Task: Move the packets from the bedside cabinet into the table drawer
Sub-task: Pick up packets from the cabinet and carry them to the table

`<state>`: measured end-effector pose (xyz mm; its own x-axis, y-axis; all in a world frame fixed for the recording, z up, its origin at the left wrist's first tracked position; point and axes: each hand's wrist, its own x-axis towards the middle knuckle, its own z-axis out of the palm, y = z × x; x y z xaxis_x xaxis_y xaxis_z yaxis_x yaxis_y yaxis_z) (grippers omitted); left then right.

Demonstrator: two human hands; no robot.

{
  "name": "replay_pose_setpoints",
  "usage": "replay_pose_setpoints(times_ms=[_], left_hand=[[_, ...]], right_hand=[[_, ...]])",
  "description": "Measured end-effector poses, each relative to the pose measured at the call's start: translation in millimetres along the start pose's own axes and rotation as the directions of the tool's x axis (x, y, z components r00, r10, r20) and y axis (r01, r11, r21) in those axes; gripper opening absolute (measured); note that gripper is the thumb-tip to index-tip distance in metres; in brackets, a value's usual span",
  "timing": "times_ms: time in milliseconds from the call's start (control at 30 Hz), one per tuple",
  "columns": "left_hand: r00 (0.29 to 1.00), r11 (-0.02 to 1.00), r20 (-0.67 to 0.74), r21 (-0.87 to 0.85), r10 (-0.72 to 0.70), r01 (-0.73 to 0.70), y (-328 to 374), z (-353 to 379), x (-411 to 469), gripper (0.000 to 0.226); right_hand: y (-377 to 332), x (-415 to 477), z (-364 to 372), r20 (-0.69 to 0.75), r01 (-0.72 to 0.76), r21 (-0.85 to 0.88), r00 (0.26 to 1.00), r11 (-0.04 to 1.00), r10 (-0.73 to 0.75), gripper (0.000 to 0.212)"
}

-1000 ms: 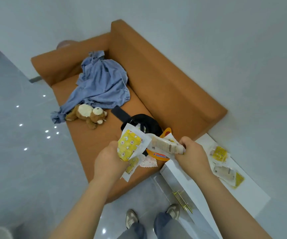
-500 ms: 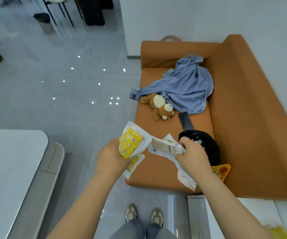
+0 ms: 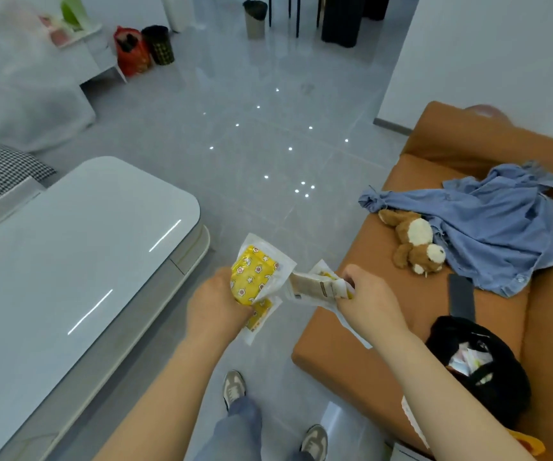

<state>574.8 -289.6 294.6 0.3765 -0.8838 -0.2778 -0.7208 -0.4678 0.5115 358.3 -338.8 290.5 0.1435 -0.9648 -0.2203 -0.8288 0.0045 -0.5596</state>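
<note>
Head view, catalogued around the orange sofa, which fills the right side of what you see.

- Left hand: yours, closed around yellow star-print packets in clear white-edged wrap; one bulges above the fist, another hangs below it. It is held over the grey floor, just left of the sofa's front corner.
- Right hand: yours, fingers pinched shut on beige packets that stick out to the left, a white wrapper edge trailing under the wrist. It hovers over the sofa's front-left corner. The two bundles nearly meet; whether they touch cannot be told.
- White surface: glossy top with rounded corners, left of the sofa across a strip of floor. A seam in its side near the corner may be a drawer front; it cannot be told for sure.
- On the sofa seat: blue shirt crumpled at the back; brown and white plush toy lying against the shirt's front edge; black bag open at the seat's near end, with pale papers inside and a dark strap running up toward the shirt.
- Your shoes and jeans: on the floor just left of the sofa's front edge.
- Far from the sofa, top left: red bag beside a dark bin.
</note>
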Motion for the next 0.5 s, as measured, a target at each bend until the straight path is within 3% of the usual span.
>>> replay_pose_setpoints(times_ms=[200,333,500], left_hand=[[0.994,0.995,-0.057,-0.039,-0.091,0.088,-59,-55,47,0.025],[0.991,0.994,-0.083,-0.011,-0.106,0.105,-90,-92,79,0.037],[0.988,0.990,-0.078,0.022,-0.135,0.137,-120,-120,118,0.029]], right_hand=[[-76,53,47,0.070,0.086,-0.031,0.994,0.996,-0.083,0.015],[-124,86,77,0.098,0.105,-0.049,0.990,0.993,-0.099,0.011],[-169,117,102,0.124,0.124,-0.056,0.985,0.991,-0.116,0.010]])
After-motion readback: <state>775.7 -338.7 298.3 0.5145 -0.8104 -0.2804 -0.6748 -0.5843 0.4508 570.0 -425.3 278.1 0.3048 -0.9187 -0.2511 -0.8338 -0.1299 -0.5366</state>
